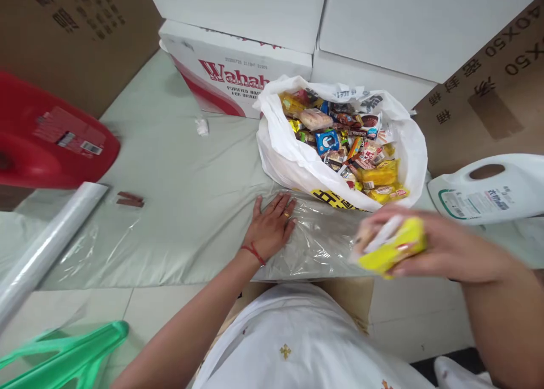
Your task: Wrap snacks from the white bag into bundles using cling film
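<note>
White clothing [306, 326] nearest lens. Right hand [450, 250], motion-blurred, grips a yellow packet [397, 248] and something paler, outside and near the white bag [276, 151]. Judgement: only this handful out; many snacks [327, 142] left inside. Left hand [271, 227] lies flat, fingers slightly spread, on clear film [323, 236] over the tabletop [178, 230].

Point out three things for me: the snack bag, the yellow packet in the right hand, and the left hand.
Snack bag [277, 148]: head view, on its white left side.
Held yellow packet [391, 252]: head view, on its yellow wrapper.
Left hand [272, 226]: head view, on the back of it.
</note>
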The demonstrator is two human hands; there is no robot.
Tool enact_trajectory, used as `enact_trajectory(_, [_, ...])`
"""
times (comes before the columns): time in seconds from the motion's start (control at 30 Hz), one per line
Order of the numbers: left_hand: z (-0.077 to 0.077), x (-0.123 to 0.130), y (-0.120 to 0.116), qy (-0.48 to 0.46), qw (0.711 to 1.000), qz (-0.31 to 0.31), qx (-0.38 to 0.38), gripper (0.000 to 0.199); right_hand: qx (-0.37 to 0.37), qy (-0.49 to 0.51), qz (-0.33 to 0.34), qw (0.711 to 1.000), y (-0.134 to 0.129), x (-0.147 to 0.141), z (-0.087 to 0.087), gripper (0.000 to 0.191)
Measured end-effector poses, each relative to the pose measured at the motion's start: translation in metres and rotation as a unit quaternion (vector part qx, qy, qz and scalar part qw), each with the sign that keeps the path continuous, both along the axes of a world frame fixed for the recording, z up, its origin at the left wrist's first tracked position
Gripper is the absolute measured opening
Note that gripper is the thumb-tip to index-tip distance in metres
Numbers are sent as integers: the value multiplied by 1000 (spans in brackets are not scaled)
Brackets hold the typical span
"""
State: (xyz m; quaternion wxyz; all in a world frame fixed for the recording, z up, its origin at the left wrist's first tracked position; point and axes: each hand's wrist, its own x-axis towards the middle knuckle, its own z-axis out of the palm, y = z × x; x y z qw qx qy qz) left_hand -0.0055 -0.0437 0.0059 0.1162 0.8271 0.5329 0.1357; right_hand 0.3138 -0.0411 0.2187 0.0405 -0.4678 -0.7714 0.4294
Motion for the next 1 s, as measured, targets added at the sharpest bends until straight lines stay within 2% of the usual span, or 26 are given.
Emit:
enact_trajectory(0.03, [0, 0, 0, -1, 1000, 0, 1, 54, -50, 10, 20, 998, -7, -17, -20, 53])
enact_trajectory(0.07, [0, 0, 0, -2, 1000, 0, 1, 54, -63, 10, 25, 998, -10, -33, -40, 49])
enact_trajectory(0.17, [0, 0, 0, 2, 1000, 0, 2, 53, -57, -12, -3, 998, -2, -64, -84, 37])
enact_trajectory(0.23, [-1, 0, 0, 4, 1000, -1, -1, 53, -53, -20, -6, 998, 8, -72, -102, 37])
enact_trajectory(0.33, [-1, 0, 1, 2, 1000, 0, -1, 53, -42, -54, 49, 996, 16, -79, -119, 39])
enact_trajectory(0.47, [-3, 1, 0, 5, 1000, 1, 6, 53, 52, -70, 114, 990, 16, -83, -139, 49])
enact_trajectory(0.53, [-3, 1, 0, 8, 1000, -1, 6, 53, 73, -45, 115, 990, 18, -79, -146, 51])
enact_trajectory(0.63, [-3, 0, 0, 12, 1000, -1, 0, 52, 61, -4, 119, 991, 26, -70, -150, 37])
enact_trajectory(0.7, [-2, 0, 0, 15, 1000, -1, -3, 53, 31, 32, 118, 992, 32, -64, -150, 33])
enact_trajectory(0.83, [-1, 0, -1, 17, 1000, 0, 1, 53, -56, 107, 100, 988, 42, -62, -144, 43])
enact_trajectory(0.9, [-1, 1, -1, 17, 1000, 1, 3, 53, -74, 115, 122, 983, 49, -64, -138, 46])
enact_trajectory(1.0, [-1, 1, -1, 16, 1000, 2, 2, 53, -93, 101, 193, 972, 59, -67, -132, 43])
